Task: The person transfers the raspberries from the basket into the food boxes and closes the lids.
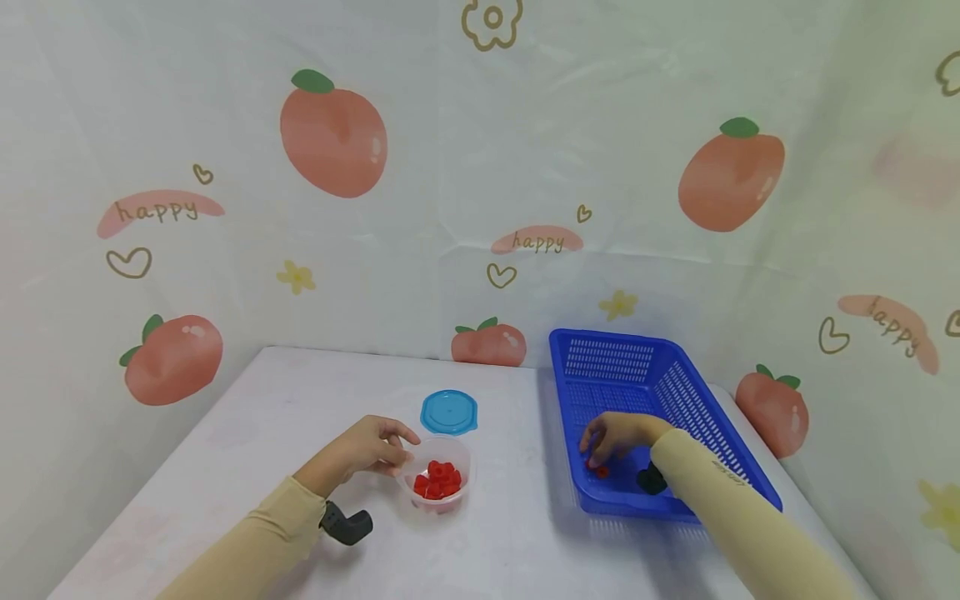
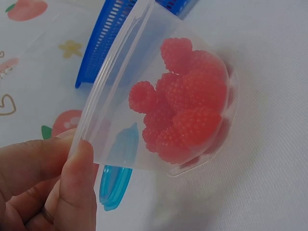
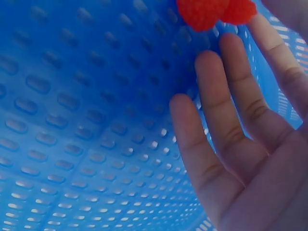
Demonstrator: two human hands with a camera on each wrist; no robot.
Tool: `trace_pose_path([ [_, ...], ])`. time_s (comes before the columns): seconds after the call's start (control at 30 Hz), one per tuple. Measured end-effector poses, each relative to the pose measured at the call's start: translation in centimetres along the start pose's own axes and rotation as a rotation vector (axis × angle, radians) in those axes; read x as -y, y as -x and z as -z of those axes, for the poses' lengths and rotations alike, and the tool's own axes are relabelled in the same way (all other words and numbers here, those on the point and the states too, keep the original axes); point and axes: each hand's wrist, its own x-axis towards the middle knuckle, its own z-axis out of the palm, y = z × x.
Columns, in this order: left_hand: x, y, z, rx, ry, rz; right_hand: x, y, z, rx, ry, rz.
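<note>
A clear plastic container [image 1: 467, 477] holds several red raspberries [image 2: 178, 103]. My left hand [image 1: 372, 446] pinches its rim between thumb and fingers, and the container is on the table. On the right, my right hand [image 1: 621, 435] reaches down inside a blue basket [image 1: 567, 400]. Two raspberries [image 3: 202, 12] show there by the index fingertip, partly cut off by the right wrist view's top edge. The other fingers of that hand are spread and loosely bent over the perforated basket. Its thumb tip is out of the right wrist view.
A round blue lid [image 1: 449, 412] lies on the white table [image 1: 510, 550] just behind the container. Behind the table hangs a white cloth [image 1: 450, 167] printed with fruit and hearts. The basket's raised walls surround the right hand.
</note>
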Motion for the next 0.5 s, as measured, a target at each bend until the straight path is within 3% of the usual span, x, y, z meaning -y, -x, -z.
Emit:
trace_pose_path([
  [0.5,-0.09,0.29,-0.2,-0.026,-0.008,0.012,0.33,-0.01,-0.44,-0.001,0.002,-0.027],
])
